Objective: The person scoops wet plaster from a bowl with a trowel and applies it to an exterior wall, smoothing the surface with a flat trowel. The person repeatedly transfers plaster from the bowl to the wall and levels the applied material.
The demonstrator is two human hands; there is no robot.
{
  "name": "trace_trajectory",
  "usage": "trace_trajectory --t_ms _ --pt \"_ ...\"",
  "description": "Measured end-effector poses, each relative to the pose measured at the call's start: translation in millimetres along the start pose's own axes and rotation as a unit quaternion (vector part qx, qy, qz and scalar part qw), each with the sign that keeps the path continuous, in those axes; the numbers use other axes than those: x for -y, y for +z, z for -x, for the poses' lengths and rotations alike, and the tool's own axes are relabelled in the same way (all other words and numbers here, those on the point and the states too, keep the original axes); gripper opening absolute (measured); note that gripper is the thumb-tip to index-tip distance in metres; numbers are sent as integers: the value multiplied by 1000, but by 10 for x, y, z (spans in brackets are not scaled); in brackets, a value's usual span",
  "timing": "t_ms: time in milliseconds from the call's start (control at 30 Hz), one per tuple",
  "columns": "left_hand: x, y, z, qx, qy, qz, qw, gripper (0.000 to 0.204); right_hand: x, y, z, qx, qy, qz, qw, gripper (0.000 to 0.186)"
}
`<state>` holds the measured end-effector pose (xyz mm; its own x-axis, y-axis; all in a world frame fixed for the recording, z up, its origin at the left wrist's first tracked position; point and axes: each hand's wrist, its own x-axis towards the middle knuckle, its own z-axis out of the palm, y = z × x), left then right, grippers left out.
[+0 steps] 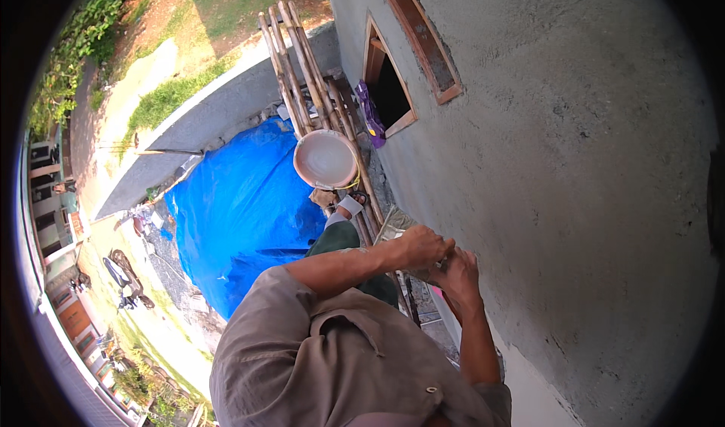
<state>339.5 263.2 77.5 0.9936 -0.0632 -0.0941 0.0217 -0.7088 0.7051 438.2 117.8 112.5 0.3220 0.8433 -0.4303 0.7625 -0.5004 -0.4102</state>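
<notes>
Close together beside the plastered wall point(559, 163), both my hands are closed, their fingers meeting. My left hand point(420, 247) comes in from the left, knuckles up, its fingertips against my right hand point(458, 270). What they pinch between them is hidden by the fingers. Just beyond my left hand, partly covered by it, shows a pale grey, stained, sheet-like thing point(396, 221); I cannot tell whether either hand holds it. Farther off, a round pinkish basin point(326, 160) with cloudy greyish contents rests on bamboo poles point(293, 68).
My sandalled foot point(352, 204) stands on the poles, which run along the wall high above the ground. A blue tarp point(242, 208) spreads below on the left. Window openings point(389, 87) break the wall; a purple cloth-like thing point(370, 116) hangs at one. Motorbikes point(127, 278) are parked beyond.
</notes>
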Motion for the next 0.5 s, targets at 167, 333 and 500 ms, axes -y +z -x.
trace_trajectory --t_ms 167,333,500 --pt "298 -338 -142 -133 54 15 990 35 -81 -26 -375 -43 45 9 998 26" --pt "1148 -791 343 -430 -222 378 789 38 -261 -383 -436 -36 249 -128 959 27" --pt "2671 1064 892 -263 -539 225 768 48 -561 -506 -384 -82 272 -204 937 38"
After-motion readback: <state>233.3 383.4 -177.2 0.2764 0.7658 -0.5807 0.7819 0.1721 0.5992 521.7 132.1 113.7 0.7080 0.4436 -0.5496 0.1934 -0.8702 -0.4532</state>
